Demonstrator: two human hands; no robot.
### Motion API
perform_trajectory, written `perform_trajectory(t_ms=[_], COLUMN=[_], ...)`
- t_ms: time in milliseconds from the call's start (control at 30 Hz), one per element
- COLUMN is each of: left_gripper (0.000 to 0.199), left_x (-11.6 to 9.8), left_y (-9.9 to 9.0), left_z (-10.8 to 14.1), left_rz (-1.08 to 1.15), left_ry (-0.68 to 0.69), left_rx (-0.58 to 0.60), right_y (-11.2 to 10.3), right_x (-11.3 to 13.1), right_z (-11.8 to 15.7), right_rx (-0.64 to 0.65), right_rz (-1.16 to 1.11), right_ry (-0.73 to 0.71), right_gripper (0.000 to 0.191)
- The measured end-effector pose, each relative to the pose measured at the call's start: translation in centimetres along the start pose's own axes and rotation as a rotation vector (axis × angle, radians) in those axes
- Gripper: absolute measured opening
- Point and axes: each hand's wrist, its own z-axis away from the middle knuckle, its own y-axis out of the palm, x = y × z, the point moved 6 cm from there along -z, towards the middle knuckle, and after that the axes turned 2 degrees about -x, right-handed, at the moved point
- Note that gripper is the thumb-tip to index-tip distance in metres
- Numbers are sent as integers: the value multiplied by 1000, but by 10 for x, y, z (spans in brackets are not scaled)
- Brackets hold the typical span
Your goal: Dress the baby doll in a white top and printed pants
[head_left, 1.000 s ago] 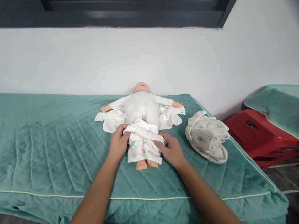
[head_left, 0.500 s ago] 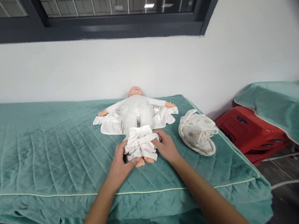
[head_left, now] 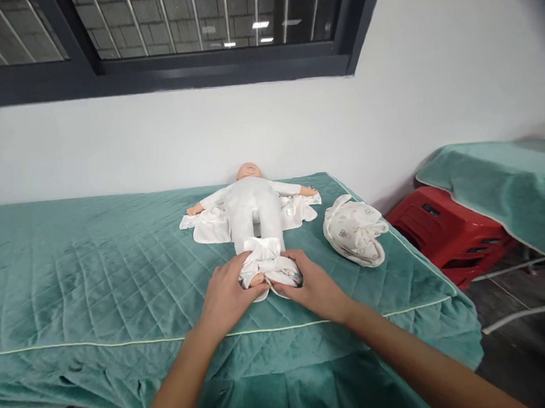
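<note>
A baby doll (head_left: 252, 199) with a white cloth body lies on its back, arms spread, on a green quilted cover (head_left: 117, 273). White printed pants (head_left: 265, 260) are bunched around its feet. My left hand (head_left: 227, 295) grips the left side of the pants beside a partly visible foot. On the right side, my right hand (head_left: 314, 285) pinches the same cloth between thumb and fingers. An open white garment (head_left: 212, 226) is spread beneath the doll's torso and arms.
A bundled white printed cloth (head_left: 354, 230) lies to the right on the cover. Beyond the right edge are red plastic stools (head_left: 448, 228), partly under another green cover (head_left: 497, 180). Behind the bed stand a white wall and a dark-framed window (head_left: 224, 66).
The pants have slid down the doll's legs to its feet, uncovering more of the legs. Both hands have moved with the cloth towards the bed's front edge. The camera view has shifted slightly.
</note>
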Motion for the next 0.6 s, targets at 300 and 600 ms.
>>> perform_trajectory(t_ms=[300, 600], left_gripper=[29, 32], left_x=[-24, -66], left_y=[-55, -136], left_z=[4, -44], left_rz=[160, 132], left_ry=[26, 113], left_rx=[176, 492], right_y=[-32, -85], right_x=[42, 92], right_z=[-5, -43], right_rx=[269, 391], right_rz=[-299, -259], right_ry=[106, 71], right_gripper=[38, 35])
